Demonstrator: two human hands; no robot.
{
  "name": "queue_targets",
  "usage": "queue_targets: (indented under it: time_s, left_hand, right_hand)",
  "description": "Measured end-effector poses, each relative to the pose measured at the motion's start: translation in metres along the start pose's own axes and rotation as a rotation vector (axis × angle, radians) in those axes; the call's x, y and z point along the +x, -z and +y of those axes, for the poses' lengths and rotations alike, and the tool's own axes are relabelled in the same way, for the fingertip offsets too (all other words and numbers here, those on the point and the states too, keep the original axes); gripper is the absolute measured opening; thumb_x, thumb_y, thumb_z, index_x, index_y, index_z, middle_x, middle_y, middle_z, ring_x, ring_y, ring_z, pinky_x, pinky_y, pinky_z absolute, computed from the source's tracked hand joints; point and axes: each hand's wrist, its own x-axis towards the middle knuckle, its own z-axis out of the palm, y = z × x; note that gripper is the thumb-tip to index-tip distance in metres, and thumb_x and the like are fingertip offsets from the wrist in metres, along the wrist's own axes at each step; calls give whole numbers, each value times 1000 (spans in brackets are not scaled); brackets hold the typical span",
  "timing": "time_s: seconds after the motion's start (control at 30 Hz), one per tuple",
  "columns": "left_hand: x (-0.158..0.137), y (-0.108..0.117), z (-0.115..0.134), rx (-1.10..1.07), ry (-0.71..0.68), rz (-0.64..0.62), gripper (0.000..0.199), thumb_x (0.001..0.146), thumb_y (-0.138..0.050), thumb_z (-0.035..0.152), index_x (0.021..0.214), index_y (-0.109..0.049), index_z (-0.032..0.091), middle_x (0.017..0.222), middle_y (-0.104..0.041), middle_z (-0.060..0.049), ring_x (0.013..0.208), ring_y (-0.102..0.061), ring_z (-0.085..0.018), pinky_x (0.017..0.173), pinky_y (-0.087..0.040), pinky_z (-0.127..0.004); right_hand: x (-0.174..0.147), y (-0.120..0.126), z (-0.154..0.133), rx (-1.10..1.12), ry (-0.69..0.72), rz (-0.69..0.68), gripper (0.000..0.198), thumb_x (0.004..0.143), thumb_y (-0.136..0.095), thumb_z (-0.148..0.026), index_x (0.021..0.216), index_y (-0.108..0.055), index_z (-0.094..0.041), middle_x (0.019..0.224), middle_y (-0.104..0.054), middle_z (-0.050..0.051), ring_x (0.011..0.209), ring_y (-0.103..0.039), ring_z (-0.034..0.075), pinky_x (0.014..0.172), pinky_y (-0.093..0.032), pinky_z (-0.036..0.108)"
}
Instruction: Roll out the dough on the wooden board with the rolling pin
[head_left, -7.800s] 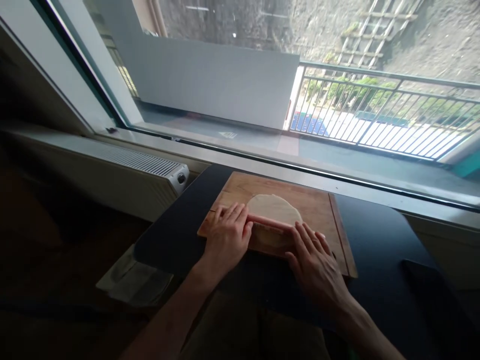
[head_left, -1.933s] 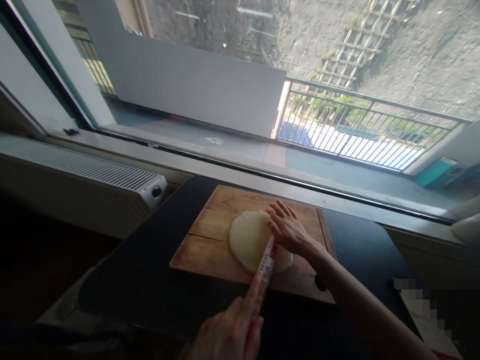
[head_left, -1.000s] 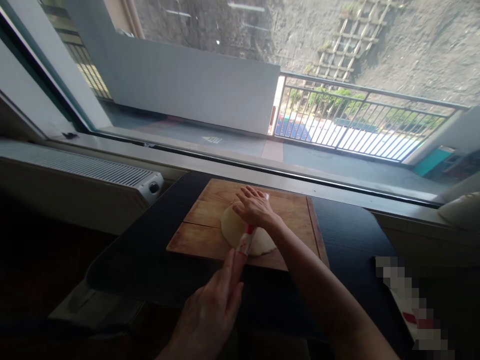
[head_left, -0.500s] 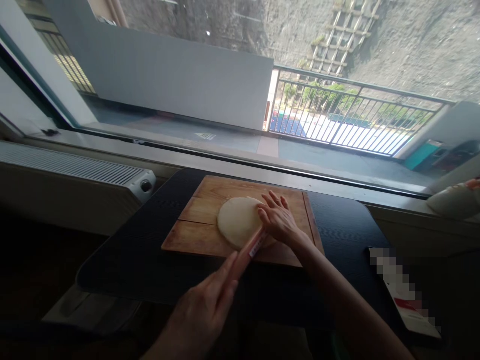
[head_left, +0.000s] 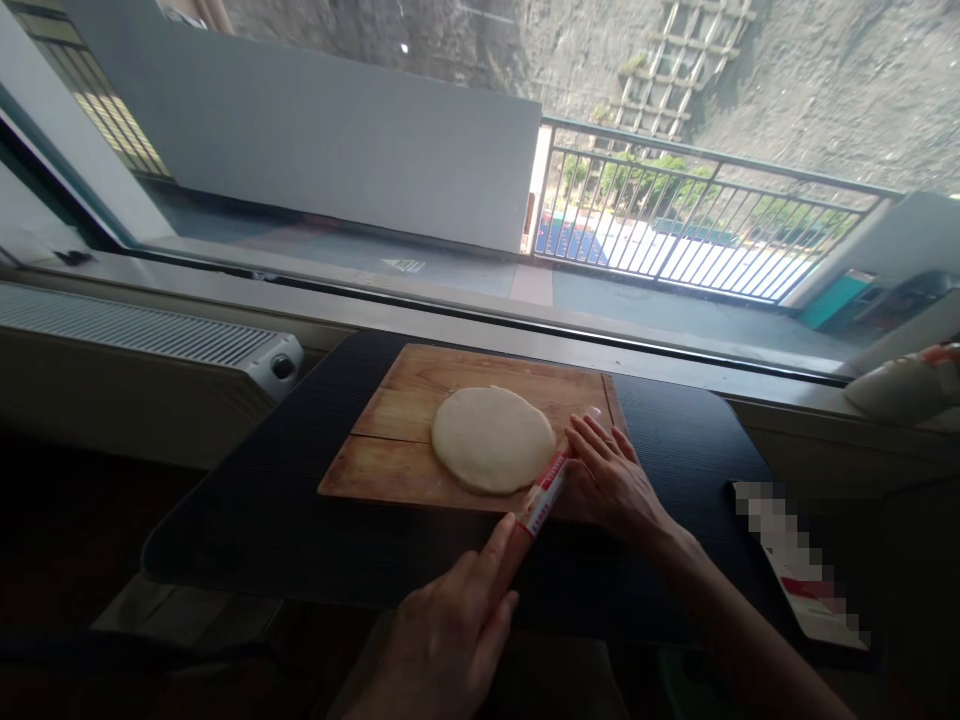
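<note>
A flat, pale round of dough lies on a wooden cutting board. Along the dough's right edge slants a rolling pin with a red and white label. My left hand is wrapped round the pin's near end, beyond the front edge of the board. Over the far part of the pin lies my right hand, palm down with fingers stretched out, to the right of the dough. The pin's far tip shows just past those fingers; the stretch under the palm is hidden.
The board rests on a dark table by a window sill. A partly pixelated flat object lies near the table's right edge. A white radiator stands at the left, and a pale rounded object is at far right.
Both hands have moved right with the rolling pin, from over the dough to its right edge. The pin has turned, bringing its red label into view. More of the dough shows.
</note>
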Motion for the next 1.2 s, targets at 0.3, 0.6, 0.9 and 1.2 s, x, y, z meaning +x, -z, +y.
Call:
queue_targets:
  time_s: [0.3, 0.6, 0.9, 1.2]
  left_hand:
    - [27, 55, -55, -64, 296, 169, 44, 88, -37, 46, 124, -53, 26, 118, -62, 1, 109, -57, -18, 93, -44, -27]
    - [27, 37, -45, 24, 223, 238, 41, 86, -42, 47, 119, -55, 26, 114, -63, 0, 102, -60, -19, 84, -48, -26]
    - [23, 43, -43, -318, 197, 109, 42, 83, -49, 46, 120, -54, 27, 112, -65, 2, 104, -60, -18, 89, -47, -26]
    - [32, 53, -72, -61, 296, 353, 44, 82, -49, 49, 118, -56, 25, 107, -65, 0, 98, -61, -19, 84, -48, -26]
  right_hand:
    - [108, -13, -33, 26, -13, -105, 44, 94, -27, -42, 125, -50, -22, 142, -36, 7, 135, -21, 23, 107, -19, 43]
    - [58, -4, -31, 45, -43, -67, 44, 94, -25, -42, 126, -48, -22, 141, -38, 4, 135, -19, 22, 108, -17, 42]
    - [44, -5, -28, 22, -5, -37, 44, 95, -25, -40, 130, -45, -22, 142, -38, 4, 136, -18, 21, 110, -13, 42]
    - [100, -13, -57, 70, 33, -69, 44, 96, -21, -40, 111, -59, -25, 129, -52, 1, 132, -27, 22, 108, -16, 45]
